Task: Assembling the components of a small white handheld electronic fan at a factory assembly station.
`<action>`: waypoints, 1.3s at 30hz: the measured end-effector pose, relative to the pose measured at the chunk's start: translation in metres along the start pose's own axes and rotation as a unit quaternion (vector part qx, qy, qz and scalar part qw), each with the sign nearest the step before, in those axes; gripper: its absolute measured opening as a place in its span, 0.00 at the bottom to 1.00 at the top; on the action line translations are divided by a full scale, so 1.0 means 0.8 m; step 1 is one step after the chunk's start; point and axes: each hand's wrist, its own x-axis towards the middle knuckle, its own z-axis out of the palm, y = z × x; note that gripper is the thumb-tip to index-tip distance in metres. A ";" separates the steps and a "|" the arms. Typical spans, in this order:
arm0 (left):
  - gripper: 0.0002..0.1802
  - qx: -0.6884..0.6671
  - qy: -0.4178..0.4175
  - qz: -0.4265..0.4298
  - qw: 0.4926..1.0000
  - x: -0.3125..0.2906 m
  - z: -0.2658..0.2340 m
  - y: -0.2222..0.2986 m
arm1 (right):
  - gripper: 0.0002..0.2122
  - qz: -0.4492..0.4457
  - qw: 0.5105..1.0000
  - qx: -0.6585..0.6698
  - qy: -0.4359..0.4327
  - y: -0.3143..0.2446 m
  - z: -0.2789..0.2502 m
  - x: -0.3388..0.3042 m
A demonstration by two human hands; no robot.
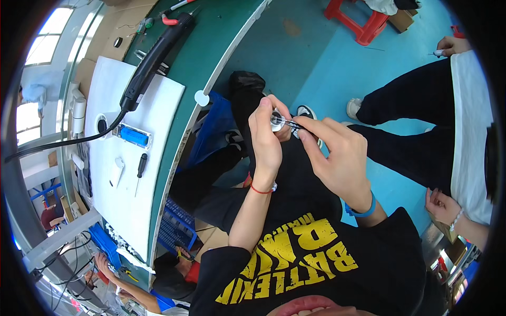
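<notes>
In front of my body, off the table's edge, my left hand (268, 134) is closed around a small round white part (276, 120) with a dark centre. My right hand (337, 150) pinches slim dark tweezers (296, 125), whose tips point left into the round part. Both hands are close together, with a red string bracelet on the left wrist and a blue band on the right. The inside of the round part is too small to make out.
On the green table (219, 29) at left lies a white sheet (158, 113) with a black corded tool (142, 79), a blue part (134, 136), a screwdriver (142, 166) and a white piece (117, 171). A person (472, 121) stands at right; another's arm (126, 287) reaches in lower left.
</notes>
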 end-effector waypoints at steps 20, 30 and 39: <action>0.25 -0.046 0.050 -0.009 0.998 -0.007 0.012 -0.002 | 0.07 0.011 0.999 0.048 0.002 0.007 0.008 -0.004; 0.21 -0.073 0.111 -0.047 0.990 -0.005 0.026 -0.007 | 0.07 0.037 0.994 0.086 0.052 0.022 0.036 -0.015; 0.19 -0.091 0.146 -0.111 0.979 0.003 0.030 -0.019 | 0.07 0.072 0.987 0.116 0.086 0.038 0.051 -0.025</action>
